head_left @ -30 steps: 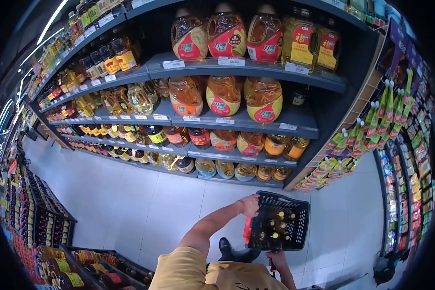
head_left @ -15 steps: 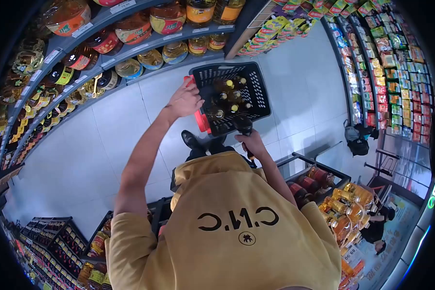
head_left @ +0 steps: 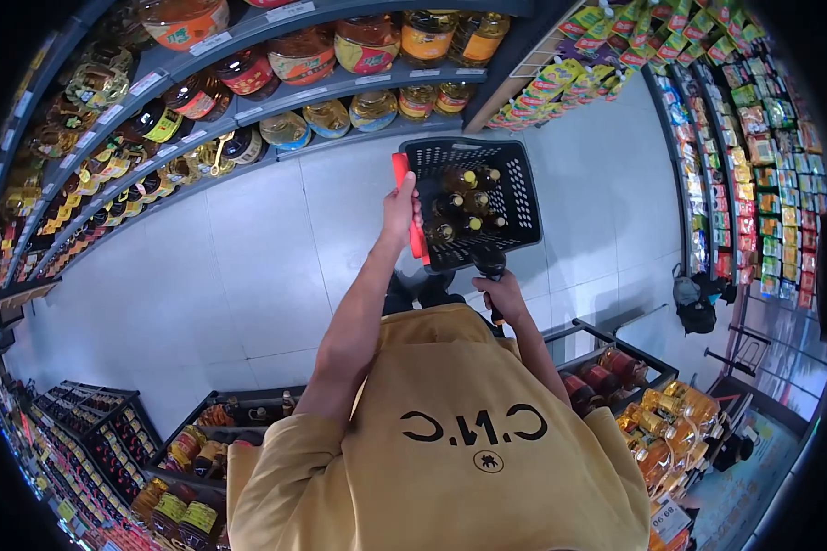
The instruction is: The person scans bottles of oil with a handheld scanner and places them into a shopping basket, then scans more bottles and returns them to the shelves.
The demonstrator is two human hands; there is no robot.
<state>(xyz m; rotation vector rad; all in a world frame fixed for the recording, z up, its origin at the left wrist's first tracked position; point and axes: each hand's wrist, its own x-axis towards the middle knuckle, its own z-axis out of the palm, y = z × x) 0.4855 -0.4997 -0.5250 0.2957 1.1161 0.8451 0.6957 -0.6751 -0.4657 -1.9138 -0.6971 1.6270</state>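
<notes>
My left hand (head_left: pixel 400 207) is closed round the red handle (head_left: pixel 417 242) of a black shopping basket (head_left: pixel 524 188) with perforated walls. Inside the basket stand several dark bottles (head_left: pixel 474 200), some with yellow caps. My right hand (head_left: pixel 503 296) is wrapped round a black object (head_left: pixel 489 263) with a rounded upper end and a touch of orange low down; I cannot tell its kind. That object overlaps the near edge of the basket in this view.
Shelves of large oil bottles (head_left: pixel 367 44) run along the far left. Hanging packets (head_left: pixel 560 87) and a packed rack (head_left: pixel 767 174) stand to the right. A dark bag (head_left: pixel 696 303) is near the right-hand rack. Bottle displays (head_left: pixel 670 418) flank me, and tiled floor (head_left: pixel 248 248) lies to the left.
My left hand has changed from lying over the basket's red rim to gripping the handle, now raised. The view has shifted, so basket and shelves appear farther right and lower. My right hand keeps its hold.
</notes>
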